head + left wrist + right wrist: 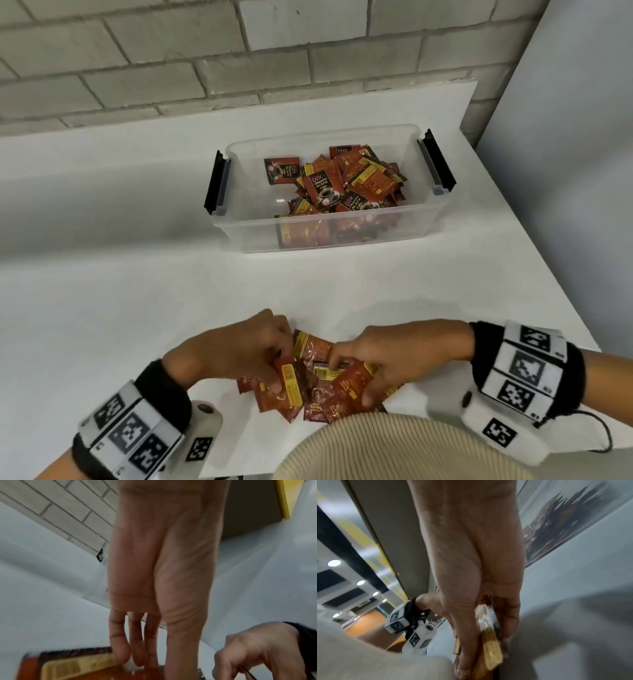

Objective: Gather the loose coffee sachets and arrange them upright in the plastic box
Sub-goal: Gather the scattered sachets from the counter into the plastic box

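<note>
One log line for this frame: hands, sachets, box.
left hand: grips sachets | right hand: grips sachets | loose sachets: table pile | plastic box: partly filled, jumbled

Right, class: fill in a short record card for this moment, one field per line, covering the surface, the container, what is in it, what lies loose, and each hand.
surface: white tabletop against a grey brick wall
container: clear plastic box with black clip handles, lid off
contents: red-and-yellow coffee sachets, jumbled, mostly towards its right side
loose items: pile of the same sachets at the near table edge
left hand: gripping sachets from the pile
right hand: gripping a bunch of sachets
task state: sachets in the box not yet upright
</note>
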Action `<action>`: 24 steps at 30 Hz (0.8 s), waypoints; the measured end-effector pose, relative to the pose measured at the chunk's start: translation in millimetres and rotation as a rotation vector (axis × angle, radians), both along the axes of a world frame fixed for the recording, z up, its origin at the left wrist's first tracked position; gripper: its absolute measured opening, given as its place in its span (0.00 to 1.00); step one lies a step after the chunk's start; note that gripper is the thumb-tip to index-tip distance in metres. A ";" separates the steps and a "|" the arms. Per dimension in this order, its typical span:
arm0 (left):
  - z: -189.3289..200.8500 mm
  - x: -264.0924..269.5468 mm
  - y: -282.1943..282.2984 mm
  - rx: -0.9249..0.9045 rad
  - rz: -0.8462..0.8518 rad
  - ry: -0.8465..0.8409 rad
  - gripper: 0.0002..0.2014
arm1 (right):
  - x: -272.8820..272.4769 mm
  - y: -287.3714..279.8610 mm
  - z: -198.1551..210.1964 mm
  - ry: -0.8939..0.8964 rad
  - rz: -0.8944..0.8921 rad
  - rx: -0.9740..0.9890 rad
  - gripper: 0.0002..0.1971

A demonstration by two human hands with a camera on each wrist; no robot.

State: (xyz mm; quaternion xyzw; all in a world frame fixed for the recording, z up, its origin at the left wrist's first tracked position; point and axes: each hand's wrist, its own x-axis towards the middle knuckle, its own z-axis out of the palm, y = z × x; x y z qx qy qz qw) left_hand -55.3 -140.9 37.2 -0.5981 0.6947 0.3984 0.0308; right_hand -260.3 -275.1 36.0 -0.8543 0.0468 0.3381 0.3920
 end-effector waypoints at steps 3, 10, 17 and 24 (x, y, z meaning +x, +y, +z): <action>-9.0 -4.2 7.7 -0.001 0.059 0.021 0.10 | 1.5 9.9 -3.0 -0.016 0.086 -0.078 0.24; 1.8 8.9 10.7 0.110 0.278 0.156 0.17 | 0.0 8.8 -1.4 -0.024 0.120 -0.069 0.17; 7.2 42.5 19.4 0.085 0.349 -0.092 0.10 | 16.1 6.7 4.2 -0.119 -0.036 0.001 0.23; -8.6 30.6 18.3 0.072 0.317 -0.212 0.19 | 35.3 12.9 -16.3 -0.321 0.119 -0.322 0.58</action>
